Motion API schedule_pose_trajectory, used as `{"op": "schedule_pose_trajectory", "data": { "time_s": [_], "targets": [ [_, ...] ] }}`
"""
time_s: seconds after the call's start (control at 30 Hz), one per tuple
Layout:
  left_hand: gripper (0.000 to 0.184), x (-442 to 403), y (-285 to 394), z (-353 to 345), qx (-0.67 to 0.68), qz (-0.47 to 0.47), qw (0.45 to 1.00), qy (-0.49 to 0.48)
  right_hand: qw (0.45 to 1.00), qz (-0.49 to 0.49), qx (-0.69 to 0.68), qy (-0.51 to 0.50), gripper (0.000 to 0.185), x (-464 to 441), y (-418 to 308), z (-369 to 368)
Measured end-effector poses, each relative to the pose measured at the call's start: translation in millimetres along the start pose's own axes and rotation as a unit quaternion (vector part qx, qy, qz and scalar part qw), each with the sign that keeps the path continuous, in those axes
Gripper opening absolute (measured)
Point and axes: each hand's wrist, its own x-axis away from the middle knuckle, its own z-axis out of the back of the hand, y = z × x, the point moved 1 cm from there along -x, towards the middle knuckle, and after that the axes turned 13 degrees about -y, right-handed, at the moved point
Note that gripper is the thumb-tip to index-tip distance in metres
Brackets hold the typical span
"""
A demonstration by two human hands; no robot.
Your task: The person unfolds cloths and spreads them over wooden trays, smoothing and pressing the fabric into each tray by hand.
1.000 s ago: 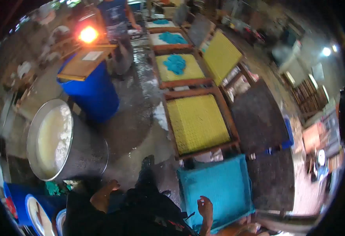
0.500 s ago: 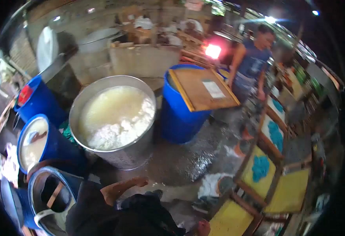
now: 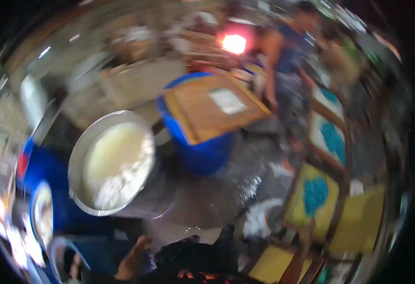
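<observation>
My left hand hangs low near my body, below a big metal pot. It looks loosely curled, but blur hides the fingers. In the pot lie white lumps in a pale yellowish liquid. On the right my right hand stretches over a wood-framed yellow panel, just below a bunched teal cloth lying on it. Blur hides its fingers too, and I cannot tell whether it touches the cloth or the frame. Another yellow panel lies under my right forearm.
A blue barrel bears a wooden board with a white sheet. Behind it stands another person. More blue barrels crowd the left. Further framed panels line the right. The dark floor looks wet.
The view has swung and blurred; the pot and board appear further left. My right hand has gone from the lower edge up over the yellow panel, near the teal cloth.
</observation>
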Motion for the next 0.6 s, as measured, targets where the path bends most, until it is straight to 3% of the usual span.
{"op": "schedule_pose_trajectory", "data": {
  "time_s": [0.07,0.13,0.17,0.2,0.27,0.4,0.47,0.5,0.57,0.6],
  "targets": [
    [0.027,-15.2,38.9,-0.6,-0.061,0.272,0.96,0.026,0.998,-0.049,-0.008,0.023,0.062,-32.2,33.0,3.7],
    [0.03,-41.1,70.5,-5.0,-0.05,0.386,0.92,0.045,0.987,-0.128,0.082,0.048,0.076,-70.0,75.8,10.9],
    [0.031,-50.3,87.6,-8.6,-0.039,0.409,0.911,0.05,0.961,-0.058,0.208,0.175,0.095,-78.6,150.7,-14.3],
    [0.033,-59.5,101.9,-11.3,-0.032,0.421,0.905,0.051,0.961,-0.149,0.202,0.114,0.108,-88.2,156.1,-7.5],
    [0.036,-68.5,126.7,-13.9,-0.028,0.432,0.9,0.052,0.89,-0.431,0.151,-0.004,0.106,-115.2,64.8,25.4],
    [0.037,-85.7,167.8,5.5,-0.073,0.436,0.894,0.075,0.881,-0.467,0.076,-0.021,0.095,-130.2,93.1,14.2],
    [0.031,-105.7,177.9,21.5,-0.135,0.441,0.88,0.114,0.917,-0.368,0.147,-0.036,0.076,-121.8,164.5,-29.3],
    [0.03,-115.9,179.8,28.1,-0.174,0.439,0.872,0.131,0.917,-0.369,0.146,-0.036,0.076,-123.7,177.6,-46.8],
    [0.029,-143.5,182.3,37.3,-0.263,0.399,0.87,0.122,0.948,-0.271,-0.04,0.162,0.056,-124.3,176.7,-54.5],
    [0.032,-162.4,184.3,41.0,-0.314,0.347,0.879,0.091,0.941,-0.252,-0.138,0.177,0.051,-120.7,161.9,-55.2]
  ]
}}
